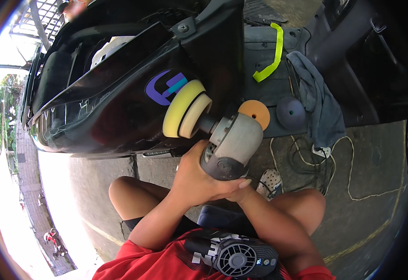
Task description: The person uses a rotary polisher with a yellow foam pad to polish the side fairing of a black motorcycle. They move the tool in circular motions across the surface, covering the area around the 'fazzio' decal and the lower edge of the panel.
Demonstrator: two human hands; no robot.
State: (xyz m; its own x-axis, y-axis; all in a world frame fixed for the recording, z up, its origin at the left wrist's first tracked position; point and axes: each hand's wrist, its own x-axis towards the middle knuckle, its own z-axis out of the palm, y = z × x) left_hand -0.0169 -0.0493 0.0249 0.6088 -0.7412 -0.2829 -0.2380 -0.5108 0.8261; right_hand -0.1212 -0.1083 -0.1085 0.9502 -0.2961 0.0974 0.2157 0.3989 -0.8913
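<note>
My left hand (196, 179) is wrapped around the body of a grey-and-black polisher (235, 143). My right hand (237, 193) holds the same tool from below, its fingers partly hidden by the left. A yellow foam pad (178, 107) on the spindle faces a glossy black body panel (101, 116) bearing a purple-and-teal graphic (156, 88); whether they touch I cannot tell. An orange pad (261, 112) and a dark purple pad (290, 113) lie beyond the tool on a dark mat, beside a grey cloth (323, 102) and a bright yellow tape strip (277, 49).
Dark trim (348, 70) stands at the right. Pale and black cords (351, 168) cross the concrete floor (367, 224) near my bent legs and shoe (269, 184). A fan unit (236, 259) sits at my front. A distant rider (52, 240) shows outside at the left.
</note>
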